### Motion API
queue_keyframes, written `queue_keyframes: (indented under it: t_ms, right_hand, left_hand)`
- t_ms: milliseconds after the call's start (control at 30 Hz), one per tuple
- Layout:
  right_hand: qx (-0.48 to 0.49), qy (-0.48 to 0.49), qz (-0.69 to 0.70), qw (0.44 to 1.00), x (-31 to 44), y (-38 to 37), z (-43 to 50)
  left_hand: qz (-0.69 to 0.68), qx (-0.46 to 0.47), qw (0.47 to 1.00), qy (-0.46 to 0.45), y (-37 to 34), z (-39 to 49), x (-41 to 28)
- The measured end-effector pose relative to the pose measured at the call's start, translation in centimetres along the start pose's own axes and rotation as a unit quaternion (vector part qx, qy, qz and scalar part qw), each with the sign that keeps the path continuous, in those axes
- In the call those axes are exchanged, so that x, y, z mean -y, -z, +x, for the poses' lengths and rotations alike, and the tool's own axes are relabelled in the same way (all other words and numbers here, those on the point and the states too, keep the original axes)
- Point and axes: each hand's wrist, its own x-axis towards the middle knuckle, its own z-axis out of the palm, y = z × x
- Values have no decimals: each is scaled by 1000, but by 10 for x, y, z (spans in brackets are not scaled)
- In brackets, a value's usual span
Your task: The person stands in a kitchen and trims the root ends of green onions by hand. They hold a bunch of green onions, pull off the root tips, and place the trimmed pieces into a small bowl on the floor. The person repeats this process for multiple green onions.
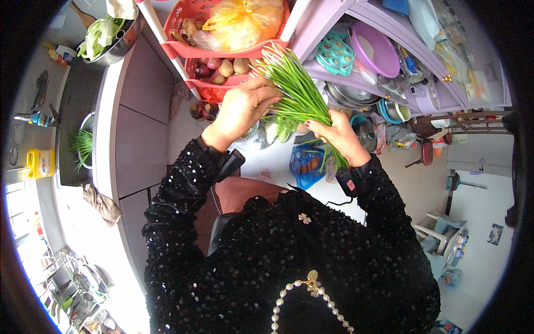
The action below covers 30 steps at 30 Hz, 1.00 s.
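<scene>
A thick bunch of green chives (298,89) is held up in front of me, its pale root ends pointing away. My right hand (343,135) is wrapped around the leafy lower part, with the thumb across the stalks. Some leaf tips hang below that hand. My left hand (247,109) is at the bunch's left side, fingers curled and thumb near the fingertips. Whether a stalk is pinched there I cannot tell. Beneath the bunch, a blue plastic bag (308,166) and a leafy green vegetable (286,130) lie on the floor.
Past my hands stands a rack with a red upper basket (233,53) and a lower basket of onions and potatoes (227,68). A lilac cabinet (306,31) holds basins and pans at the right. To the left, more chives (82,144) rest in the sink (69,173).
</scene>
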Motion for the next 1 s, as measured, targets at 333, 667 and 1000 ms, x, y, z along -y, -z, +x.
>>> queue_keyframes:
  t_ms: [333,667,1000]
  right_hand:
    - [-14,1,35,999,0,11,-7]
    - [-47,35,30,998,-2,18,-8]
    - [-13,-6,19,1000,0,12,-4]
  left_hand:
    - [-359,-149,883,261,10,-22,49]
    - [86,-14,984,154,-12,-73,119]
    - [-96,-80,991,42,-10,14,5]
